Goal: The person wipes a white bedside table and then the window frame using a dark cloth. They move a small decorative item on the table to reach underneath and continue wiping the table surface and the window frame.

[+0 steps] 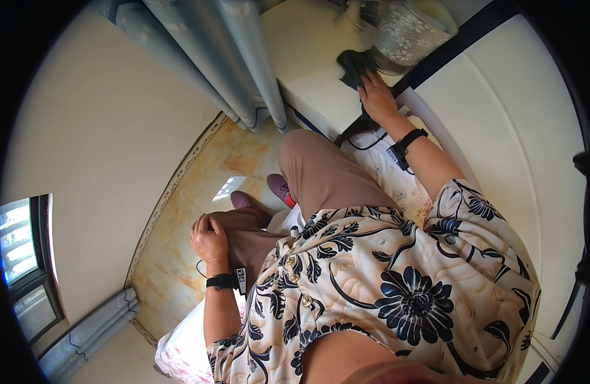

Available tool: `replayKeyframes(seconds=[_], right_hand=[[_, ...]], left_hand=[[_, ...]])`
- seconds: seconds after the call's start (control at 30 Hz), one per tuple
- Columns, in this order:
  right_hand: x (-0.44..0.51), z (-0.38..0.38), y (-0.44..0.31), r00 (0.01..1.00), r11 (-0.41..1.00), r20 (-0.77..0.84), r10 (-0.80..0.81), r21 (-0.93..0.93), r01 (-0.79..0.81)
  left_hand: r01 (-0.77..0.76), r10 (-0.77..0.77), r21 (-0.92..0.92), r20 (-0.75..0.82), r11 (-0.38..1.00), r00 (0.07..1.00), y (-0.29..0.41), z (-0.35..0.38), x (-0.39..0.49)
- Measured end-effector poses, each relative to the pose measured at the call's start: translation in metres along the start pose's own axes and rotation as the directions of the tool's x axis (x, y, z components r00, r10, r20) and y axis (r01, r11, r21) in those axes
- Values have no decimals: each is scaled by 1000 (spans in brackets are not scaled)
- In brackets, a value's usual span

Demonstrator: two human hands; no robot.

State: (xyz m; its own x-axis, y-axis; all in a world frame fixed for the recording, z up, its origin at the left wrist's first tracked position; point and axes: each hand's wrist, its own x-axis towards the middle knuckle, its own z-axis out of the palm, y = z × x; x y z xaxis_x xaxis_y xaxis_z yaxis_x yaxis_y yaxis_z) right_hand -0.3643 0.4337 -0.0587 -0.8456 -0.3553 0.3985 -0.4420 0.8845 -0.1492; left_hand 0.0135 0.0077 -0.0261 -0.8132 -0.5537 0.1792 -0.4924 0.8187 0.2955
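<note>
My right hand presses a dark green cloth onto the white top of a bedside cabinet, close to its edge on the bed side. Just beyond the fingers stands a lamp with a silvery, flower-patterned shade; the cloth reaches its round base. Part of the cloth hangs down below the hand. My left hand rests on my left knee, over brown trousers, with nothing visible in it. Both wrists wear black straps with small devices.
A white object with a round base stands behind the lamp. Blue curtains hang beside the cabinet. I sit on a bed with floral bedding; its white headboard is at the right. A black cable lies near the cabinet.
</note>
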Motion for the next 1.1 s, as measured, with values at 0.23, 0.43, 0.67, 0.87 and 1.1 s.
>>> replayKeyframes(seconds=[0.23,0.43,0.67,0.87,1.1], right_hand=[[70,41,-16,970,941,50,-239,-235,244],[79,72,-142,854,831,-24,-520,218,512],[11,27,-114,871,722,102,-481,610,327],[-9,-29,-3,964,945,109,-241,253,208],[115,16,-29,899,919,322,-298,-160,362]], left_hand=[[20,-21,55,17,998,1000,4,-1,3],[40,-43,76,40,996,998,10,1,10],[-20,20,33,6,999,1000,-4,2,1],[-23,21,-47,-36,999,999,-11,-7,-13],[-67,67,-50,4,996,998,14,-26,-11]])
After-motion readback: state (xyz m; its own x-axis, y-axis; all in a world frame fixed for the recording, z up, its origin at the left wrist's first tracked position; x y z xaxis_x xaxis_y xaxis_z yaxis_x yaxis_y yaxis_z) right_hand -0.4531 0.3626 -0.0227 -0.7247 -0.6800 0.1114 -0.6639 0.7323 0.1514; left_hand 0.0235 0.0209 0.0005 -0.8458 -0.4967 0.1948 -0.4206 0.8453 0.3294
